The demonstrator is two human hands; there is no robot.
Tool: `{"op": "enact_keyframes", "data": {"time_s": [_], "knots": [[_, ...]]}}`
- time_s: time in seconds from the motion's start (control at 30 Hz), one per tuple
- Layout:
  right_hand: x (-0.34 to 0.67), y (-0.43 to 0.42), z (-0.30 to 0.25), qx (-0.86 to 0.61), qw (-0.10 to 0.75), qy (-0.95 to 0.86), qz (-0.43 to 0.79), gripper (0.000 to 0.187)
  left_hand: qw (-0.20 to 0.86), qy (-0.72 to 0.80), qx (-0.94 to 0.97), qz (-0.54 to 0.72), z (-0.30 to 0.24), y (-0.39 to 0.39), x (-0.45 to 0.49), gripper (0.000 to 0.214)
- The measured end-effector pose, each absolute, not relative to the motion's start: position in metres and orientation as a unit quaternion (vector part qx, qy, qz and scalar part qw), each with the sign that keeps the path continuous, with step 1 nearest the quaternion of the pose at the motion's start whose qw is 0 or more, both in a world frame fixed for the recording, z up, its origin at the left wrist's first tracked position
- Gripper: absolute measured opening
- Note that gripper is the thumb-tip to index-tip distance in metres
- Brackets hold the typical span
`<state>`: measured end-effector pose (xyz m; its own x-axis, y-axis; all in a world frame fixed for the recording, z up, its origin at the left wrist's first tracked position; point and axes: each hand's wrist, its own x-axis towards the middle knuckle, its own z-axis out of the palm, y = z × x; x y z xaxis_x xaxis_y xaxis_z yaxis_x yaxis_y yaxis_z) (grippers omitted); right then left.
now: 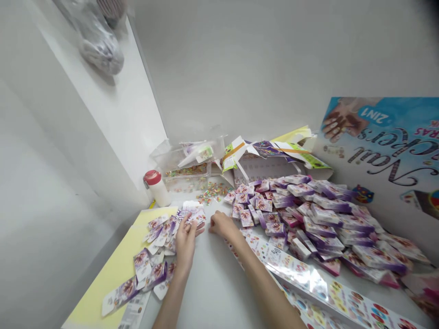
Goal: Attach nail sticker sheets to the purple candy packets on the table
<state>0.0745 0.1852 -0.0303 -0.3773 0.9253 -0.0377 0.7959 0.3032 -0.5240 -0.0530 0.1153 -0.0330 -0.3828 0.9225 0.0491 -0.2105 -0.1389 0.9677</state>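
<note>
Glossy printed card packets [308, 214], clear plastic tub [187, 160], matt yellow paper sheet [116, 260]; smooth white tabletop [209, 283], glossy sticker strip [302, 269]

Beyond the right hand [223, 225], a plain white wall [260, 64] fills the view, smooth and evenly lit by soft light, with only faint shadows. Left of the left hand [185, 240], a white side panel [44, 183] slopes away, and above it a white ledge [92, 109] runs toward the far corner, with a clear plastic bag [99, 48] of something grey lying on it. Right of the hands, a printed blue-and-white poster [384, 132] stands against the wall, upside down in this view. A white tabletop [212, 278] runs beneath both hands, reaching toward the far wall.
</note>
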Motion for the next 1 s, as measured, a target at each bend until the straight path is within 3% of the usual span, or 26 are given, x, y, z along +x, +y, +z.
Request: {"op": "enact_keyframes", "data": {"time_s": [0.1,0.23,0.4,0.5,0.57,0.67,0.77,0.9,1.0], "knots": [[0.077,0.188,-0.023,-0.535,0.189,-0.782,0.259,0.003,0.422,0.516,0.348,0.659,-0.040,0.119,-0.056,0.042],[0.085,0.192,-0.002,-0.461,0.264,-0.788,0.312,0.007,0.382,0.528,0.353,0.671,-0.043,0.121,-0.058,0.039],[0.091,0.187,0.017,-0.287,0.350,-0.732,0.509,0.017,0.358,0.514,0.400,0.669,-0.036,0.117,-0.049,0.037],[0.091,0.186,0.016,-0.282,0.354,-0.686,0.569,0.023,0.351,0.523,0.430,0.647,-0.032,0.111,-0.044,0.036],[0.091,0.188,0.012,-0.295,0.353,-0.679,0.572,0.024,0.281,0.550,0.475,0.626,-0.030,0.108,-0.046,0.029],[0.091,0.194,0.005,-0.333,0.391,-0.647,0.563,0.025,0.084,0.605,0.541,0.579,-0.024,0.108,-0.059,0.018],[0.093,0.201,0.001,-0.380,0.432,-0.605,0.550,0.024,-0.070,0.693,0.510,0.505,-0.020,0.110,-0.082,0.026],[0.096,0.205,0.002,-0.385,0.441,-0.585,0.562,0.028,-0.079,0.811,0.463,0.349,-0.023,0.111,-0.110,0.046],[0.094,0.204,0.004,-0.380,0.439,-0.572,0.579,0.031,-0.047,0.822,0.470,0.317,-0.026,0.111,-0.124,0.049]]}}
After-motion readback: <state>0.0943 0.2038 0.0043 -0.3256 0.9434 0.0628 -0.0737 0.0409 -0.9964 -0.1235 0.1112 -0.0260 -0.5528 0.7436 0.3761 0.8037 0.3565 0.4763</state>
